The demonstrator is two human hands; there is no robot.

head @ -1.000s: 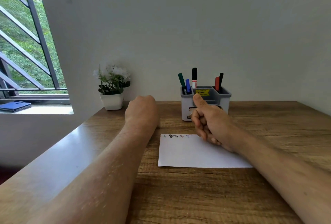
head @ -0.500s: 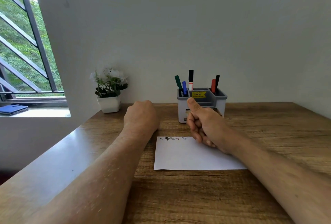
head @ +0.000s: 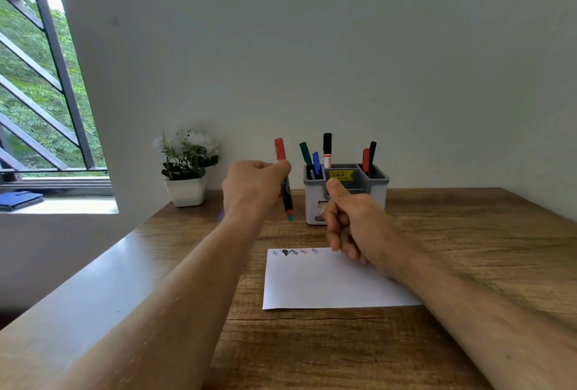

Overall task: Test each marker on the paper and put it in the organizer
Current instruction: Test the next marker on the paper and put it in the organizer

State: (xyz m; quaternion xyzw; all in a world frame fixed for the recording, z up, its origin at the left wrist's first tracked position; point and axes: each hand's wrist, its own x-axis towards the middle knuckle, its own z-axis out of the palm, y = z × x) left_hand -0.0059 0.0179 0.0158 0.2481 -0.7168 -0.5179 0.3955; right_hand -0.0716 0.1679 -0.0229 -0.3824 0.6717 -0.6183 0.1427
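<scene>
My left hand grips a marker with a red cap, held nearly upright above the table, just left of the organizer. The grey and white organizer stands at the back of the table and holds several markers: green, blue, black-capped, red and black. My right hand hovers in a loose fist with the thumb up, in front of the organizer and over the far right corner of the paper; it holds nothing. The white paper lies on the wooden table, with several small test marks along its top edge.
A small white pot with a flowering plant stands at the back left of the table. A window with dark bars is at the left, and a blue case lies on its sill. A wall closes the table's far side.
My left hand rose from the table and now shows a red-capped marker held upright. My right hand stayed nearly in place in front of the organizer.
</scene>
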